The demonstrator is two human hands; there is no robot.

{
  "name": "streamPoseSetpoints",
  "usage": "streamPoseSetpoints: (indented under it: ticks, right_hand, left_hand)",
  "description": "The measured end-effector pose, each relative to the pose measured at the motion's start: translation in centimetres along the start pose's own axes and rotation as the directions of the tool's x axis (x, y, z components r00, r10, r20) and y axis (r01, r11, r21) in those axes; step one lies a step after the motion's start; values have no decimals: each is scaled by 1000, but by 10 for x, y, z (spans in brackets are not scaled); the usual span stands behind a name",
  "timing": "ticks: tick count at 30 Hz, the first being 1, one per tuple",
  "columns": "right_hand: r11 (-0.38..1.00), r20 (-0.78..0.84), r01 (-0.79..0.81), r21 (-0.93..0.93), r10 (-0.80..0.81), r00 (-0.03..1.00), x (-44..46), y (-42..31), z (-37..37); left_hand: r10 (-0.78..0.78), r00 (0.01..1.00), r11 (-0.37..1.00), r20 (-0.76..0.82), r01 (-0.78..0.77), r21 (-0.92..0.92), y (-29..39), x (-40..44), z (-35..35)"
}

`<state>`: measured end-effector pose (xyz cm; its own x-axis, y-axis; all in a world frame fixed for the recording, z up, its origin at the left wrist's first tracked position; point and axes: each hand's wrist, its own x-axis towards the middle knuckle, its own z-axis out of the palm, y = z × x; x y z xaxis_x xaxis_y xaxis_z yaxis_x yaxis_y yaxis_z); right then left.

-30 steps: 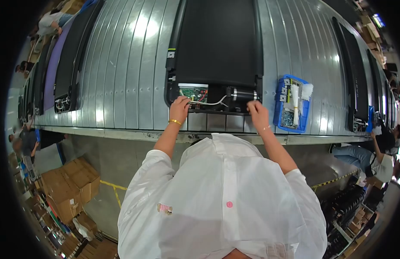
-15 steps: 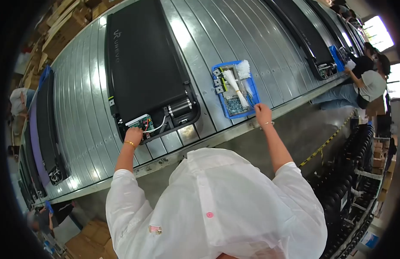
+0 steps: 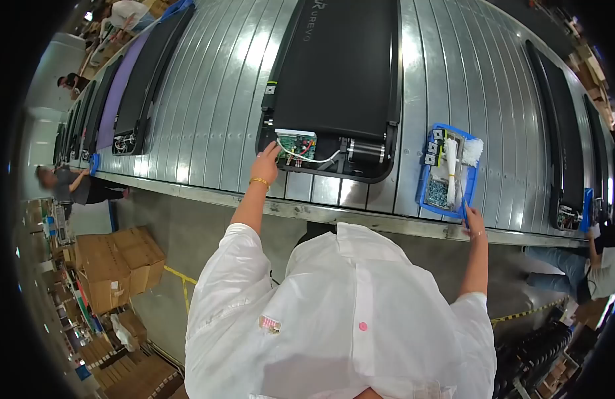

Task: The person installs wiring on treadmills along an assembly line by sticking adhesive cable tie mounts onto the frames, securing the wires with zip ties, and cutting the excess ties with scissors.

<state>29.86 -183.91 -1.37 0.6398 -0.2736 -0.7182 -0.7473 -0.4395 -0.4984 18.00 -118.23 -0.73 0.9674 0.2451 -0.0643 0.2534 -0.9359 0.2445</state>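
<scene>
"Changes?"
"Right fingers (image 3: 473,217), closed on a blue tool (image 3: 465,211), moved from motor (image 3: 366,150) to tray (image 3: 423,186). Left fingers (image 3: 270,152) at circuit board (image 3: 295,143); grip unclear."
"Room?"
"Slats (image 3: 408,133) between tray and treadmill (image 3: 340,73), to the counter edge (image 3: 380,219)."

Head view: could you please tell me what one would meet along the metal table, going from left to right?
Purple slab → left hand → green circuit board → cylindrical motor → blue tray → black belted unit on the right.
</scene>
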Motion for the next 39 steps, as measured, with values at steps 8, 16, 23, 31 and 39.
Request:
streamPoseSetpoints:
  ticks: [8, 16, 23, 31, 39]
  right_hand:
    - [999, -140, -43, 17, 45, 989, -76, 104, 63]
    - [446, 256, 584, -678, -602, 757, -220, -50, 273]
    - [346, 276, 573, -743, -621, 733, -217, -115, 377]
    - [402, 320, 531, -746, -483, 815, -208, -151, 418]
    - [440, 350, 597, -671, -521, 778, -206, -119, 398]
  left_hand:
    - [204, 977, 978, -57, -200, 68, -28, -3, 30]
    - [464, 877, 858, -126, -481, -183, -5, 47, 8]
    - [537, 836, 775, -114, -542, -326, -9, 77, 8]
    - [530, 841, 786, -110, -536, -310, -7, 84, 12]
    - [278, 960, 815, -4, -238, -529, 10, 92, 18]
